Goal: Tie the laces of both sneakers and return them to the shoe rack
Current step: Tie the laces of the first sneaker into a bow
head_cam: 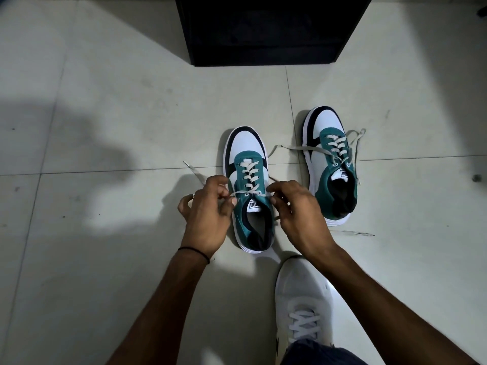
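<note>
Teal sneaker's laces (251,192) pinched by left hand (208,219) and right hand (297,214); rack (263,30) beyond.

Pale tiled floor (105,246) carries two teal-and-white sneakers — near sneaker (249,191), far sneaker (332,164), laces trailing — a black shoe rack (266,30), and a worn white shoe (303,299).

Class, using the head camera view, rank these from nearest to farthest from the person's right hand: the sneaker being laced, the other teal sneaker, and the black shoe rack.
From the right hand:
1. Sneaker being laced: just to its left, its lace held in the fingers.
2. Other teal sneaker: to its right, a little farther forward, laces loose.
3. Black shoe rack: farthest, straight ahead at the top of the view.
</note>
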